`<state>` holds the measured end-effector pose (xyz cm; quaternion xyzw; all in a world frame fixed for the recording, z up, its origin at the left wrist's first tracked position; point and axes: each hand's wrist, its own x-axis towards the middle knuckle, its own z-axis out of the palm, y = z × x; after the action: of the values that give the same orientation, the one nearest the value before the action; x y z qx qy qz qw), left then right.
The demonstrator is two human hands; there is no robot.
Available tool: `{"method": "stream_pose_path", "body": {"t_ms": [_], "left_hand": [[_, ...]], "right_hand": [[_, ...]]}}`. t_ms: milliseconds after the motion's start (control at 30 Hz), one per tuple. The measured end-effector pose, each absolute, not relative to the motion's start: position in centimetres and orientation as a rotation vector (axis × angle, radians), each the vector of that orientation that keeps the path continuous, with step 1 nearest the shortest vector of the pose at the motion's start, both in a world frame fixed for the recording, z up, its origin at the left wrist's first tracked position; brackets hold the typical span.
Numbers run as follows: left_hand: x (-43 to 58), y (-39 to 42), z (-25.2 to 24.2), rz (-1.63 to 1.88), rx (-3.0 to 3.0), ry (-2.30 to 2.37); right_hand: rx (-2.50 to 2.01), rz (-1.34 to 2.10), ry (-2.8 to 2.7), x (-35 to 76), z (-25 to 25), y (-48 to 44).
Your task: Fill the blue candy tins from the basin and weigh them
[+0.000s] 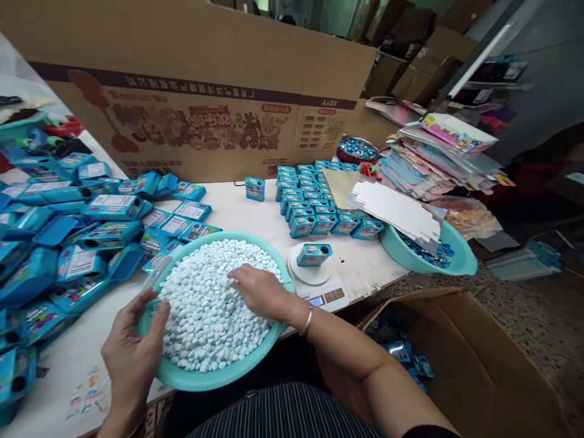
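A turquoise plastic basin [214, 381] full of small white and pale-blue candies [205, 328] sits at the table's front edge. My left hand [137, 344] grips its left rim, thumb on the inner side. A pale translucent strip [157, 272] shows at the rim above that hand. My right hand [262, 292] reaches in from the right, fingers bent and drawn together at the candies' surface; the fingertips are partly hidden. Just right of the basin, a blue candy box [314, 254] with a dark round opening rests on a white digital scale [335, 286].
Blue boxes [100, 234] lie heaped on the left; others stand in rows [314, 210] behind the scale. A cardboard sheet [228, 91] walls the back. To the right are a second turquoise basin [460, 249], stacked printed bags [438, 158] and an open carton [474, 359] on the floor.
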<state>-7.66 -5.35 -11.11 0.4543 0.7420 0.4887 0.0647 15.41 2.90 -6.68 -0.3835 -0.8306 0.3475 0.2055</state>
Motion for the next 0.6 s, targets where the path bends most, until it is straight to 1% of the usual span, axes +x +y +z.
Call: {"method": "stream_pose_path", "body": {"t_ms": [67, 133, 167, 233, 300, 400, 467, 600], "left_hand": [[-7.5, -5.5, -10.8, 1.47, 1.311, 2.198], [-7.4, -5.6, -10.6, 1.443, 1.26, 2.177], [-7.3, -5.6, -10.5, 1.435, 1.252, 2.176], [-7.2, -5.7, -10.3, 1.44, 1.245, 2.165], [-7.2, -5.7, -10.2, 1.44, 1.245, 2.16], [-7.2, -5.5, -10.2, 1.443, 1.206, 2.199], [-7.2, -5.4, -10.1, 1.451, 1.18, 2.229], [-6.8, -5.4, -9.7, 1.429, 1.153, 2.253]], "right_hand": [[-1.092, 1.425, -1.774, 15.2, -6.5, 3.6], [-1.124, 1.859, -1.117, 14.7, -6.5, 4.2], [-1.119, 2.001, -0.801, 14.5, -6.5, 4.4], [-1.031, 2.122, -0.324, 14.1, -6.3, 4.8], [-0.887, 2.151, -0.097, 14.4, -5.9, 5.0], [-0.737, 2.114, -0.053, 16.5, -4.6, 5.5], [-0.741, 1.946, -0.101, 19.1, -3.7, 6.0], [-0.828, 1.403, -0.2, 25.2, -2.7, 7.4]]}}
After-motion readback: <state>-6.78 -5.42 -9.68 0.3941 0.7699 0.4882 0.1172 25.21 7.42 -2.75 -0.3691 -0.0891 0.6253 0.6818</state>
